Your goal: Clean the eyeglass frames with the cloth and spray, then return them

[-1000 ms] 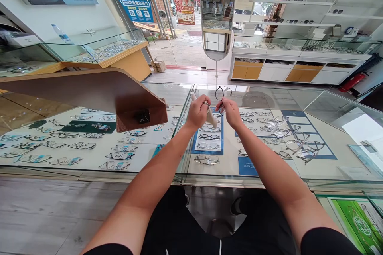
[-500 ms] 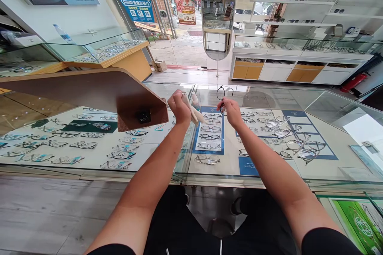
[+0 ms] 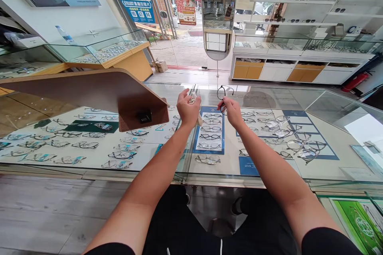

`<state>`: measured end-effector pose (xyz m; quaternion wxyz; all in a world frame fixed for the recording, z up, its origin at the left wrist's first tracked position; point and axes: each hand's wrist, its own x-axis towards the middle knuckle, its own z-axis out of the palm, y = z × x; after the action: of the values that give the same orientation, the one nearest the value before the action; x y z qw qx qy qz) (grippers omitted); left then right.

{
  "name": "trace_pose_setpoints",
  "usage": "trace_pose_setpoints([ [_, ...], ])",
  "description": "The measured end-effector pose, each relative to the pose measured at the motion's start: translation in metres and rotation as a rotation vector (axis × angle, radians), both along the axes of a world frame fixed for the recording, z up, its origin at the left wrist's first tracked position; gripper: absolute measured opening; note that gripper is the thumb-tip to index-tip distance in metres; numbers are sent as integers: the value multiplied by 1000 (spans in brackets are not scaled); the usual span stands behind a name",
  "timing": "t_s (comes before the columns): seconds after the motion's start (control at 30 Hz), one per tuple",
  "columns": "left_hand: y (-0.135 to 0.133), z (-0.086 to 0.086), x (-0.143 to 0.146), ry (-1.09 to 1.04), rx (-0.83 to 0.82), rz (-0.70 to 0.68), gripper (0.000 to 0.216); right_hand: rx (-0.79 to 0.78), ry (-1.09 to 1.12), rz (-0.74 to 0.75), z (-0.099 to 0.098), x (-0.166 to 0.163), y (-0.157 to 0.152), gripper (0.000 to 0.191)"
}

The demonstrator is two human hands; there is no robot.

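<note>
My left hand [image 3: 188,108] is over the glass counter with a pale cloth [image 3: 200,120] tucked in its lower fingers. The thumb and forefinger curve around the top of a small white-capped bottle [image 3: 194,95] standing on the counter; how firmly they touch it I cannot tell. To the right, my right hand [image 3: 233,113] pinches a pair of dark round-framed eyeglasses [image 3: 221,93], tilted on end. One rim and a temple stick up above the fingers, and the other rim is partly hidden by them.
Under the glass countertop [image 3: 215,170] lie many eyeglass frames, some on a blue-edged tray [image 3: 223,143]. A brown tilted board [image 3: 98,87] with a wooden edge stands at the left. An oval standing mirror [image 3: 217,16] is beyond the counter.
My left hand has shifted slightly right and opened its upper fingers around the bottle, while the cloth has dropped lower in the hand. My right hand with the eyeglasses stays nearly still.
</note>
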<state>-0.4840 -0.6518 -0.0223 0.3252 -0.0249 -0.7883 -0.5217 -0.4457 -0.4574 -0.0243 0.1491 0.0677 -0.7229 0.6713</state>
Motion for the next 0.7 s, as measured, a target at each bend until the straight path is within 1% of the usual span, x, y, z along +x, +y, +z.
trace_pose_setpoints([
  [0.1,-1,-7,-5,-35,-14,2,37,1,1,0,0,0,0,67],
  [0.23,-1,-15,-10,-195,51,12,15,-9,-2,-3,0,-1,0,67],
  [0.3,0,-17,-11,-256,53,24,15,-11,-7,-4,-1,-1,0,66],
  [0.37,0,-18,-11,-269,17,29,13,-2,-5,-4,-2,-1,0,65],
  [0.47,0,-18,-9,-269,0,-25,19,21,14,-24,-2,-1,-1,63],
  [0.57,3,-19,-8,-274,85,-135,32,15,23,-37,-2,-2,-2,62],
  [0.63,4,-21,-10,-310,136,-170,41,5,14,-23,-3,-2,-2,63],
  [0.7,4,-22,-12,-356,161,-168,38,-5,4,-14,-3,-2,-2,65],
])
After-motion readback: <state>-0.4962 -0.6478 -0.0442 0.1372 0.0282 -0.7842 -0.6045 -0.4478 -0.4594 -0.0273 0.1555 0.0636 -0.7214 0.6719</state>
